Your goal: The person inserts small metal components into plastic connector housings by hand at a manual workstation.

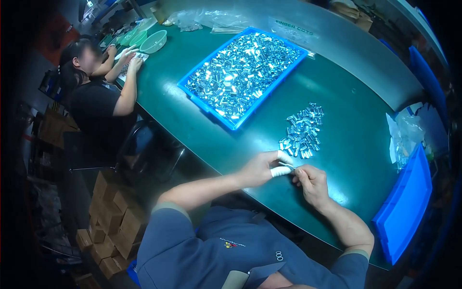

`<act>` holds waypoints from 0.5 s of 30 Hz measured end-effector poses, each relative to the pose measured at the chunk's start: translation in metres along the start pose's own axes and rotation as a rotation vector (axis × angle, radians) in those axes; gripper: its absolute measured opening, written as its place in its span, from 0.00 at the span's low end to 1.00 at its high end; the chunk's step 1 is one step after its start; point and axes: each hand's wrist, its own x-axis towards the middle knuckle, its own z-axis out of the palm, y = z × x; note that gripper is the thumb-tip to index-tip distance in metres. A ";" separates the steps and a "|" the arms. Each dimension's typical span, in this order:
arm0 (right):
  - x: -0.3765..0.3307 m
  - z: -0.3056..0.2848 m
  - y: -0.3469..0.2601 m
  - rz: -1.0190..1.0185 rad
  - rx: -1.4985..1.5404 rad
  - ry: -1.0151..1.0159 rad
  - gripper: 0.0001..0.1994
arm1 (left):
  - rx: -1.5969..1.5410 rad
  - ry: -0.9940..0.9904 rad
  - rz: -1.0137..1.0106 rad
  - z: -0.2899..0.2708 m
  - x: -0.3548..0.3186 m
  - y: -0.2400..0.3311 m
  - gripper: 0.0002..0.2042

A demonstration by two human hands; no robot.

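Note:
My left hand (260, 169) is over the near edge of the green table, white finger cots on its thumb and forefinger. Those two fingers close toward a small, thin, shiny metal piece (288, 165). From the other side my right hand (314, 185), bare, pinches the same piece between thumb and forefinger. Its exact kind is too small to make out. Just beyond my hands lies a loose pile of small shiny metal parts (304, 130). Many more such parts (240, 72) fill a shallow blue tray (234, 126) farther back.
A blue lid or empty-looking tray (404, 207) leans at the table's right edge, near clear plastic bags (409, 130). At the far left a co-worker (101, 96) handles parts beside green bowls (154, 42). Cardboard boxes (113, 216) are stacked on the floor at left.

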 end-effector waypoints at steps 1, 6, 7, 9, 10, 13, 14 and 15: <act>0.001 -0.001 0.001 -0.037 -0.001 -0.023 0.12 | 0.036 -0.009 0.021 -0.002 -0.001 0.003 0.09; 0.001 -0.002 0.002 -0.037 0.097 0.035 0.12 | 0.303 0.127 0.121 -0.031 0.000 0.007 0.08; 0.003 -0.004 0.006 0.052 0.180 0.071 0.12 | 0.253 0.196 0.118 -0.044 0.005 0.007 0.08; 0.003 -0.005 0.007 0.143 0.264 0.122 0.13 | 0.514 0.365 0.218 -0.075 0.018 0.026 0.08; 0.003 -0.005 0.004 0.104 0.212 0.094 0.13 | 0.495 0.438 0.191 -0.089 0.028 0.034 0.08; 0.002 -0.002 0.002 0.053 0.165 0.051 0.13 | 0.741 0.592 0.308 -0.145 0.065 0.047 0.08; 0.002 -0.001 0.001 0.047 0.165 0.036 0.13 | 0.682 0.596 0.274 -0.167 0.077 0.045 0.08; 0.001 -0.002 0.002 0.048 0.166 0.050 0.13 | 0.915 0.627 0.297 -0.179 0.088 0.054 0.08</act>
